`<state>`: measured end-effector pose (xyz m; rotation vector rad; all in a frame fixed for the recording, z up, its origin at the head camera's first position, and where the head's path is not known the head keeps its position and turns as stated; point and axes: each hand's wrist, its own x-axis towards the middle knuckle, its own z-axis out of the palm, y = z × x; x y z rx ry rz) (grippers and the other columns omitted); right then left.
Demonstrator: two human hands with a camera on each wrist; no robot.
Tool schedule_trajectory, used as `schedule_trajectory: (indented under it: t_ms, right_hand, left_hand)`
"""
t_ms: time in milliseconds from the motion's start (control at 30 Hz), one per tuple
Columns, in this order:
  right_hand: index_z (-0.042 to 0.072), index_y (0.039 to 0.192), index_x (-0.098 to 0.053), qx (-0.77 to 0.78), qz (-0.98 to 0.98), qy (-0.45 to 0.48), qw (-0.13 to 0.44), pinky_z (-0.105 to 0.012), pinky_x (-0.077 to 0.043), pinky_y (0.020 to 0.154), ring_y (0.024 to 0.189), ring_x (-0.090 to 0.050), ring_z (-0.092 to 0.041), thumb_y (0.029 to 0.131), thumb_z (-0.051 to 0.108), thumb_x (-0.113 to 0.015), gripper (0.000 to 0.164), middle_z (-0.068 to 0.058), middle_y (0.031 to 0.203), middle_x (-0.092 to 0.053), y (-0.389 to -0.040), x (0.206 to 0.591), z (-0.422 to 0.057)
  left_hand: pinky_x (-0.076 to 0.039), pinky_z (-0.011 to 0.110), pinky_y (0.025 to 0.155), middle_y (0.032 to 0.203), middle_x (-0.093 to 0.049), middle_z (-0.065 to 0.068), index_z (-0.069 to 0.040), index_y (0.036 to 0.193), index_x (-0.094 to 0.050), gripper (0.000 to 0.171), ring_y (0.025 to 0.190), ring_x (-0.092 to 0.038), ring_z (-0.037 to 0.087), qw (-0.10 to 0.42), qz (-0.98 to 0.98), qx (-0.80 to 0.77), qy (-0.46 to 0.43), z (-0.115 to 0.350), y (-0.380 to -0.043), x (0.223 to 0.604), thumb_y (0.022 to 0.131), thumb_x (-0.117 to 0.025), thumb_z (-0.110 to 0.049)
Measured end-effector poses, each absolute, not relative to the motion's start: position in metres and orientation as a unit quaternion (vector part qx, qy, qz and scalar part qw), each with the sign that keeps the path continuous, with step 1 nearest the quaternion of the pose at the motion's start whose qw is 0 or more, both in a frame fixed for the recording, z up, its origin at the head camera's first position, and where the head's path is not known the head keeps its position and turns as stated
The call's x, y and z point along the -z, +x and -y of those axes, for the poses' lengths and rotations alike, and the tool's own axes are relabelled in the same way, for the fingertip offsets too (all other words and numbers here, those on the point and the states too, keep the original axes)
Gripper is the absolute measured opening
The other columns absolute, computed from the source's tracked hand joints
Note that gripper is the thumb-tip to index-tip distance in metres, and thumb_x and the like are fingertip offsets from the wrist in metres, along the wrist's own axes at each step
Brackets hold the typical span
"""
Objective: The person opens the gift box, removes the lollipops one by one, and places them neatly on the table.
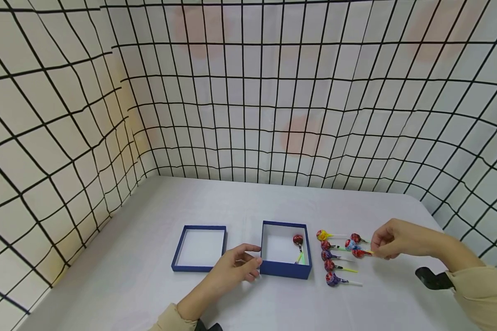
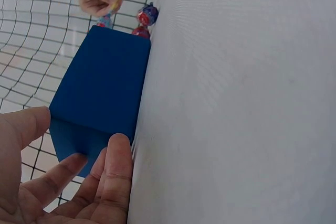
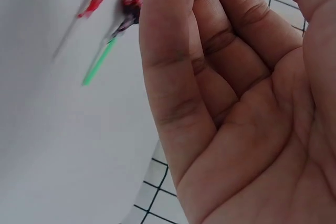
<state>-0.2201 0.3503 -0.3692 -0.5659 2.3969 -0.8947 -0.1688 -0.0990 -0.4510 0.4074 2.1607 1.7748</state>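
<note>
My left hand (image 1: pixel 237 265) rests its fingertips against the left side of a blue box (image 1: pixel 285 270) with a white inside. In the left wrist view the thumb and fingers (image 2: pixel 118 163) lie loosely spread on the box's end wall. Inside the box are a dark red lollipop (image 1: pixel 298 240) and a bit of green and yellow stick. On the right, my right hand (image 1: pixel 397 241) pinches the yellow stick of a red lollipop (image 1: pixel 359 253). Its fingertips are cut off in the right wrist view.
Several wrapped lollipops lie in a column right of the box, among them a yellow one (image 1: pixel 323 235) and a purple one (image 1: pixel 332 279). A blue-rimmed lid (image 1: pixel 199 269) lies left of the box. Black grid netting (image 1: pixel 248 92) walls the white table (image 1: pixel 290 303).
</note>
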Motion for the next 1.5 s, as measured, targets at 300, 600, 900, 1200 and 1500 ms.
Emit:
schedule_trajectory:
  t_ms: [300, 600, 900, 1200, 1500]
  right_hand:
    - [-0.001, 0.093, -0.070, 0.345, -0.873, -0.193, 0.285, -0.024, -0.050, 0.057, 0.066, -0.056, -0.005, 0.091, 0.014, -0.069, 0.015, 0.004, 0.071, -0.062, -0.220, 0.386, -0.368]
    - [-0.001, 0.095, -0.071, 0.353, -0.870, -0.162, 0.302, -0.023, -0.050, 0.057, 0.067, -0.055, -0.007, 0.090, 0.011, -0.068, 0.014, 0.001, 0.073, -0.061, -0.219, 0.399, -0.380]
    - [0.000, 0.095, -0.072, 0.361, -0.862, -0.164, 0.316, -0.021, -0.047, 0.055, 0.065, -0.054, -0.006, 0.091, 0.013, -0.067, 0.014, 0.005, 0.072, -0.060, -0.222, 0.410, -0.390]
    - [0.001, 0.095, -0.074, 0.364, -0.865, -0.151, 0.311, -0.020, -0.044, 0.054, 0.065, -0.053, -0.005, 0.090, 0.015, -0.071, 0.015, 0.003, 0.074, -0.062, -0.223, 0.419, -0.395]
    - [0.003, 0.093, -0.075, 0.353, -0.872, -0.159, 0.300, -0.019, -0.043, 0.053, 0.064, -0.052, -0.004, 0.089, 0.017, -0.073, 0.015, 0.005, 0.075, -0.064, -0.226, 0.428, -0.398]
  left_hand:
    - [-0.062, 0.030, 0.074, 0.101, -0.069, 0.008, -0.006, 0.135, -0.057, 0.046, 0.083, -0.071, 0.024, 0.156, -0.755, -0.620, 0.142, 0.099, -0.168, 0.451, 0.098, -0.066, -0.033]
    - [-0.062, 0.031, 0.075, 0.100, -0.069, 0.008, -0.006, 0.135, -0.057, 0.047, 0.083, -0.071, 0.024, 0.159, -0.756, -0.620, 0.138, 0.099, -0.168, 0.450, 0.098, -0.066, -0.034]
    - [-0.062, 0.029, 0.074, 0.101, -0.069, 0.007, -0.007, 0.135, -0.058, 0.047, 0.083, -0.071, 0.023, 0.159, -0.757, -0.620, 0.134, 0.099, -0.169, 0.449, 0.098, -0.066, -0.035]
    - [-0.062, 0.031, 0.075, 0.101, -0.070, 0.009, -0.009, 0.135, -0.058, 0.046, 0.083, -0.071, 0.024, 0.156, -0.757, -0.620, 0.139, 0.099, -0.169, 0.450, 0.098, -0.066, -0.034]
    - [-0.062, 0.031, 0.074, 0.103, -0.069, 0.009, -0.008, 0.134, -0.059, 0.045, 0.085, -0.071, 0.025, 0.156, -0.755, -0.622, 0.136, 0.099, -0.169, 0.451, 0.098, -0.066, -0.034]
